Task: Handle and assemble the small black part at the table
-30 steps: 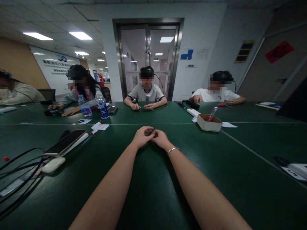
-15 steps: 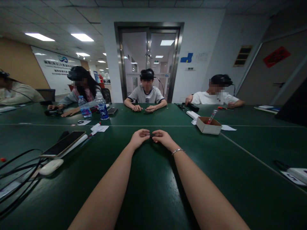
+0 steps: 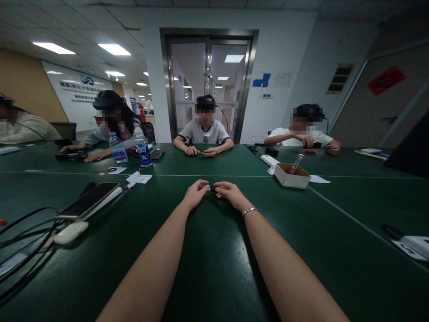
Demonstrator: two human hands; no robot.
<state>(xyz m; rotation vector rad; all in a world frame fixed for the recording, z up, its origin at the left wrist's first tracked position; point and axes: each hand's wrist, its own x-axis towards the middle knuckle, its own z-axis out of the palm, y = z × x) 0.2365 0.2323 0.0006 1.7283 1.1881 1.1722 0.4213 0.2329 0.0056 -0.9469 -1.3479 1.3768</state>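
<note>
My left hand [image 3: 196,193] and my right hand [image 3: 229,192] rest on the dark green table [image 3: 214,250], fingertips meeting over a small dark object [image 3: 212,189]. Both hands pinch it from either side; it is too small to name. A silver bracelet [image 3: 250,210] circles my right wrist. Both bare forearms stretch forward from the bottom of the frame.
A phone [image 3: 87,200], a white oval device [image 3: 70,232] and black cables [image 3: 23,237] lie at the left. Two water bottles [image 3: 142,150] stand further back. A small cardboard box [image 3: 291,175] sits at the right. Several people sit across the table, their hands busy.
My hands drew slightly apart and then settled with the fingertips together again. The person at the far right brought an arm across in front of the chest.
</note>
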